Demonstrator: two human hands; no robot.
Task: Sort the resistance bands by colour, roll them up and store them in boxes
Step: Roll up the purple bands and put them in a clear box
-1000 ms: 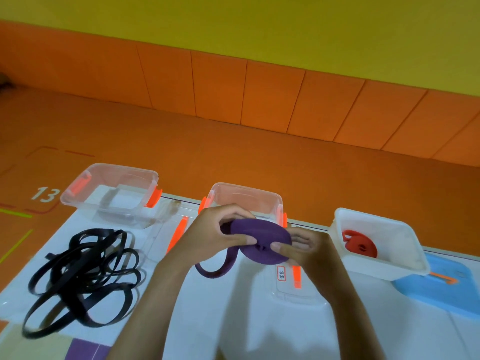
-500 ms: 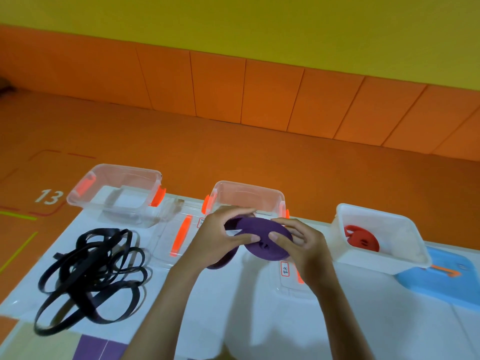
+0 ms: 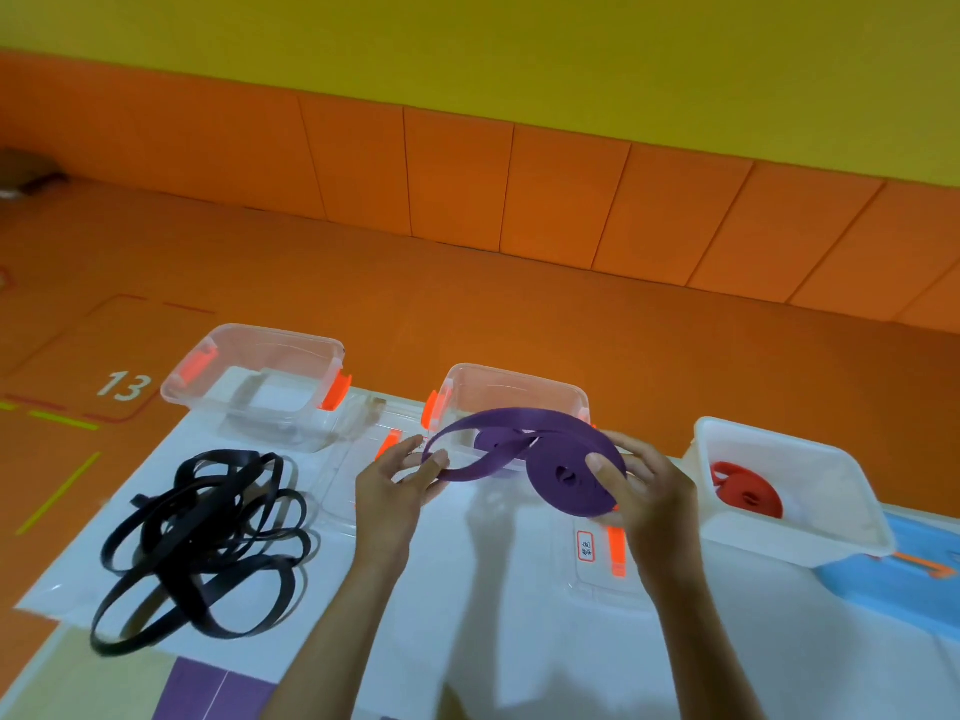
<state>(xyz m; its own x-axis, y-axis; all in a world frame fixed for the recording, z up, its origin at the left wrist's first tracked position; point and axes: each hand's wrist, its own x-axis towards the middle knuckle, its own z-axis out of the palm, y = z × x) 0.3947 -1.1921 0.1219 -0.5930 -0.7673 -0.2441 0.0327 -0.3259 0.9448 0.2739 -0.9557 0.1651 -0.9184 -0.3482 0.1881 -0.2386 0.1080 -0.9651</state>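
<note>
A purple resistance band is partly rolled and has sprung into a loose loop in front of the middle clear box. My right hand grips the rolled part. The loose end runs between the fingertips of my left hand. A second purple roll lies inside the middle box. Several black bands lie tangled on the white table at the left. At the right, a red rolled band sits in the white box.
An empty clear box with orange latches stands at the back left. Clear lids lie flat on the table near the boxes. A blue lid lies at the right edge. Beyond the table are an orange floor and padded wall.
The tight purple roll has come loose: a wide loop has opened out to the left and my hands have moved apart. The camera view has shifted slightly.
</note>
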